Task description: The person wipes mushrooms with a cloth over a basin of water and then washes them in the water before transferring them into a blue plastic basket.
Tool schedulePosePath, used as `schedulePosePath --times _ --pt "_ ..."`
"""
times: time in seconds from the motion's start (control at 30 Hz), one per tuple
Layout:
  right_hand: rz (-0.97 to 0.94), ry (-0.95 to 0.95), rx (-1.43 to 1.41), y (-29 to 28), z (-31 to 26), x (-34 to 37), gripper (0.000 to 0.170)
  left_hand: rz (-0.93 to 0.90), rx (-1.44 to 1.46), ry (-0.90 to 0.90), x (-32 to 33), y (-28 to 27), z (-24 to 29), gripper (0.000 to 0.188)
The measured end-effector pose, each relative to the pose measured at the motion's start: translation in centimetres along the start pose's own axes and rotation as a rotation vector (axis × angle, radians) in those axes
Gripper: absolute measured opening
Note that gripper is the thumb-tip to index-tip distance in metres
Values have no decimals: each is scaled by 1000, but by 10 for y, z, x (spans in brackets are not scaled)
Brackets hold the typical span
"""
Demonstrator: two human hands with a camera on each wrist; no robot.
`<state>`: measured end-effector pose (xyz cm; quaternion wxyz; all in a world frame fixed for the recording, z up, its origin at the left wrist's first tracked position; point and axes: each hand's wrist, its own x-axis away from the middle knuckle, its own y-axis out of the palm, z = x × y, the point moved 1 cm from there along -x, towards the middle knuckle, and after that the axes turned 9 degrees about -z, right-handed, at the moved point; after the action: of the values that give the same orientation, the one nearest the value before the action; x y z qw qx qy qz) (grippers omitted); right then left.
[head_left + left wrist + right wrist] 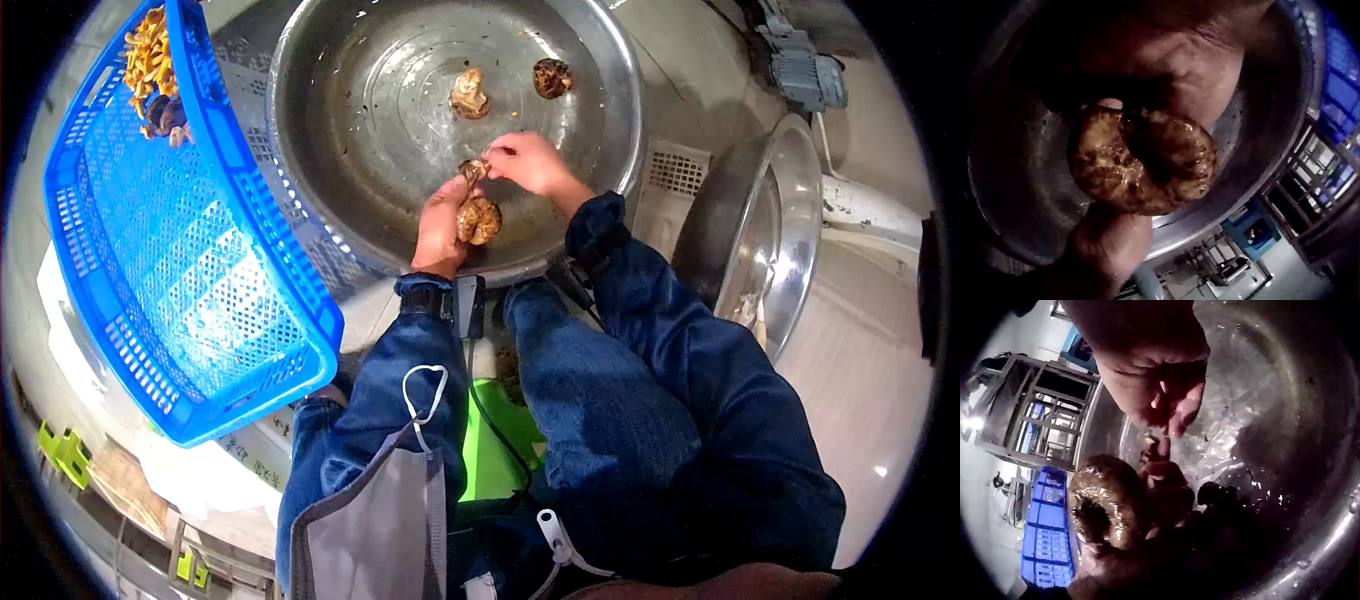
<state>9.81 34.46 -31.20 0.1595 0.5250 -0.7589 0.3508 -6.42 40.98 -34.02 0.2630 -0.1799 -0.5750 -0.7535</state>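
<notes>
My left hand point(440, 228) grips a wet brown mushroom point(479, 220) low over the near side of a metal basin point(632, 110). In the left wrist view this mushroom point(1141, 165) is thick, rounded and folded, with a dark hollow. At the left fingertips a smaller brown mushroom piece point(473, 171) sticks up. My right hand point(532, 163) has its fingers curled and pinches at that piece; the fingertips of both hands nearly meet there in the right wrist view. Two more mushrooms lie in the basin, a pale-stemmed one point(469, 95) and a dark one point(552, 78).
A blue perforated crate point(180, 260) stands left of the basin, with yellow mushrooms point(148, 60) and dark ones point(162, 117) at its far end. Another metal basin point(795, 230) leans on its side at the right. A grey motor point(808, 78) sits behind it.
</notes>
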Motion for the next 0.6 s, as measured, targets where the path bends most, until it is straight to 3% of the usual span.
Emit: schedulePosePath --times 0.07,0.17,0.2,0.23,0.3,0.4,0.5,0.6 --pt "148 -9 -234 1 35 -13 24 4 23 5 0 1 1 24" --pt "252 -157 110 5 73 -9 31 54 -40 7 -2 1 1 28" --pt "-204 -143 -358 4 54 -6 35 57 -35 32 -6 -2 -2 28" --pt "-320 51 -733 7 38 5 35 63 -28 57 -8 -5 -6 28" --pt "-157 -80 -441 17 2 14 34 73 -103 63 -11 -11 -10 27" --pt "-109 -54 -77 27 15 -10 32 69 -200 53 -10 -10 -6 25" --pt "-204 -12 -259 31 22 -14 31 52 -193 111 -5 -6 -6 21" --pt "87 -217 -106 22 22 -17 32 130 -146 157 -5 -4 -6 23"
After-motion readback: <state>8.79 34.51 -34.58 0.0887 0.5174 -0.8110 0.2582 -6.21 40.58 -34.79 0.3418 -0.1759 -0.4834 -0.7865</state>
